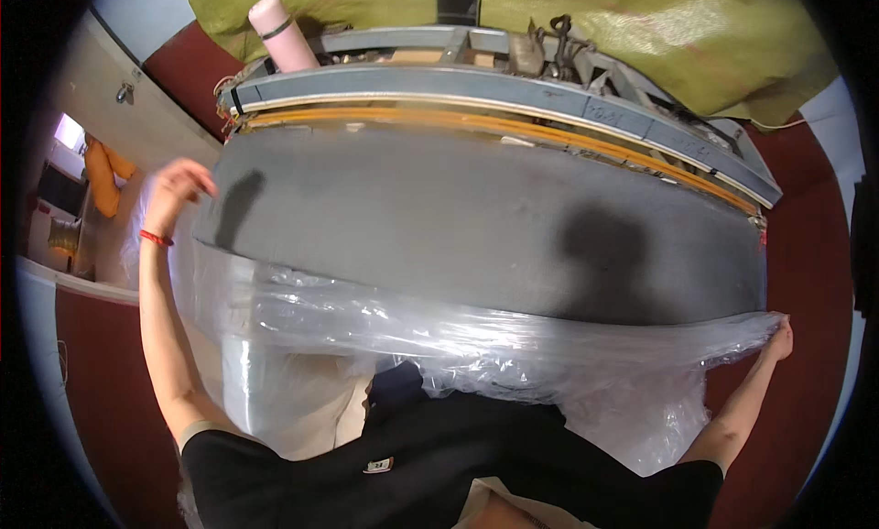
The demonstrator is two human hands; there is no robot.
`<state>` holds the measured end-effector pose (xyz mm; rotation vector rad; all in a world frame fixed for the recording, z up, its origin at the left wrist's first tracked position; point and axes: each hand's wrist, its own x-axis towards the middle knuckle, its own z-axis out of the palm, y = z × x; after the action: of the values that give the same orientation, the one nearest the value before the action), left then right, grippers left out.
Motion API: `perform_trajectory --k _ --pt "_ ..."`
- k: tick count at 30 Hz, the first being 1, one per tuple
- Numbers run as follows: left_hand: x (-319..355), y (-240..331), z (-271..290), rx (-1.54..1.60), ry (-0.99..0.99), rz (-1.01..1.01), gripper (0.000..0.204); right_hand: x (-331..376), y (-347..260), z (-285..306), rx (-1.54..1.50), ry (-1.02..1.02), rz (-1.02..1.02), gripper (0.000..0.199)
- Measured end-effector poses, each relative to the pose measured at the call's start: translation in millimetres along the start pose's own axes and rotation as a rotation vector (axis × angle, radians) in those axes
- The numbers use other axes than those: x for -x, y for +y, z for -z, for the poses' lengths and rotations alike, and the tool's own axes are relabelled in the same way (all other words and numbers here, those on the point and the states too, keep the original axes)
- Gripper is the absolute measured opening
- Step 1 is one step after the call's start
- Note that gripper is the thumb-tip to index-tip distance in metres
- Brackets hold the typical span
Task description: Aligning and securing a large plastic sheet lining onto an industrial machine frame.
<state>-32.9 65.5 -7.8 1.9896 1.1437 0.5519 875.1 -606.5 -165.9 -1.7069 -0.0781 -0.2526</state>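
Observation:
A long, dark grey padded slab (pixel 412 208) lies across the view in front of me. Clear plastic film (pixel 476 346) is drawn along its near edge and hangs in loose, shiny folds below. At the slab's right end, my right hand (pixel 781 339) is closed on a gathered corner of the film. My left hand (pixel 179 190), with a red cord on its wrist, is raised beside the slab's left end. Its fingers are loosely bent and apart, slightly blurred, with nothing visible in them. More film hangs around my left forearm.
Behind the slab runs a grey metal frame (pixel 513 94) with an orange strip (pixel 439 119) along it. A pink bottle (pixel 282 36) and metal hooks or clamps (pixel 560 48) stand on the frame. Yellow-green sheeting (pixel 641 34) covers the back. A door (pixel 119 89) is at left.

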Motion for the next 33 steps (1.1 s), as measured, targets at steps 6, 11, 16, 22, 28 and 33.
perform_trajectory --k 6,11,16,22,28,33 --pt "99 -51 -174 -0.711 -0.807 -0.063 0.059 -14 14 -4 0.125 0.093 0.045 0.03" --pt "122 -180 -97 -1.26 -0.48 0.541 0.018 -16 18 -38 0.12 0.017 0.054 0.031" --pt "70 -133 98 -1.476 0.364 0.444 0.019 -22 28 -77 0.201 -0.211 0.155 0.031" --pt "-3 -12 42 -0.567 1.131 -0.543 0.032 21 6 -83 0.28 -0.071 0.088 0.029" --pt "21 -197 1 -0.815 0.374 0.484 0.044 16 21 -96 0.443 -0.162 0.182 0.03" --pt "-22 -136 -33 -0.815 0.394 0.081 0.033 26 13 -99 0.708 -0.144 0.306 0.03"
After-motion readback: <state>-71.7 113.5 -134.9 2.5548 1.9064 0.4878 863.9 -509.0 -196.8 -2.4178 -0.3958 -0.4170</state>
